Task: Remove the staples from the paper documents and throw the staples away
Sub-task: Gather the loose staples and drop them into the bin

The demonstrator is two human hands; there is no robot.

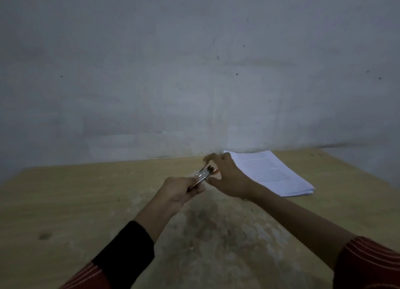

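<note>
Head view: two hands meet just left of the paper stack (272,171).
Left hand (181,191) grips a metal tool (203,174) in curled fingers. Right hand (229,178) sits at the tool's tip beside the stack's left edge, too blurred to tell whether it pinches anything. The stack lies flat on the wooden table (86,197).

I see a matt wooden table (86,202), worn rough and grey mid-surface, and a smooth white paper stack (277,174). The tool (203,175) is glossy metal; the wall (151,72), dull plaster.
</note>
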